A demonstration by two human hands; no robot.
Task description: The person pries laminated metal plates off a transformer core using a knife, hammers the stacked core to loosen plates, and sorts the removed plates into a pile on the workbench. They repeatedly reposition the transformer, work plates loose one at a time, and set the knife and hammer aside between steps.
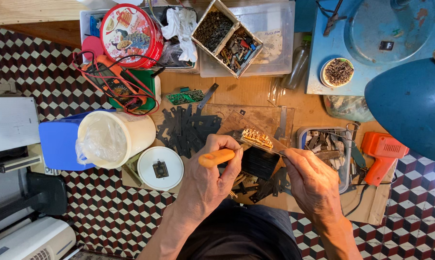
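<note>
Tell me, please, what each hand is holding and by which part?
The left hand grips a tool by its orange handle. The right hand pinches a dark laminated block at its right edge.

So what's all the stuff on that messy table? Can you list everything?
Round tin: one, red with pictures, top left.
Meter with leads: one, orange and green, below the tin.
Divided box: one, full of small dark bits, top middle.
Clear tub: one, behind the box.
Small circuit board: one, green, middle.
Flat metal plates: a pile, black, middle.
Bucket: one, cream, bag-lined, left.
Round lid: one, white, beside the bucket.
Soldering gun: one, orange, right.
Lamp shade: one, blue, right.
Small bowl: one, dark bits inside, top right.
Coil block: one, black and copper, between the hands.
Left hand: holds an orange-handled tool.
Right hand: pinches a thin plate by the coil block.
</note>
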